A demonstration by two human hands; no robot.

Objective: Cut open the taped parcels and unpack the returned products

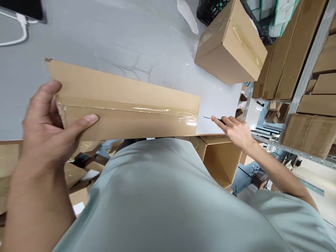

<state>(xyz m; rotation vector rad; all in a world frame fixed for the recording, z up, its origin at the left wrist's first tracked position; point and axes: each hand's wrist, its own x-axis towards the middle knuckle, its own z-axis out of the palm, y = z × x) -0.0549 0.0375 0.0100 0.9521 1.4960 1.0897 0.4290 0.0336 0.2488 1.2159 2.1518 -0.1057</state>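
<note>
A long flat cardboard box (126,101), sealed along its length with clear tape, lies across the near edge of a grey table (105,38). My left hand (49,122) grips its left end, thumb on top and fingers wrapped round the edge. My right hand (236,131) is just past the box's right end. It pinches a small knife (214,119) with a thin blade that points left at the taped end.
A closed, taped cardboard box (231,45) stands on the table's far right corner. A black crate (210,10) sits behind it. Metal shelving (301,87) with several cartons runs along the right. An open carton (220,157) stands below the table edge. A white cable (15,35) lies far left.
</note>
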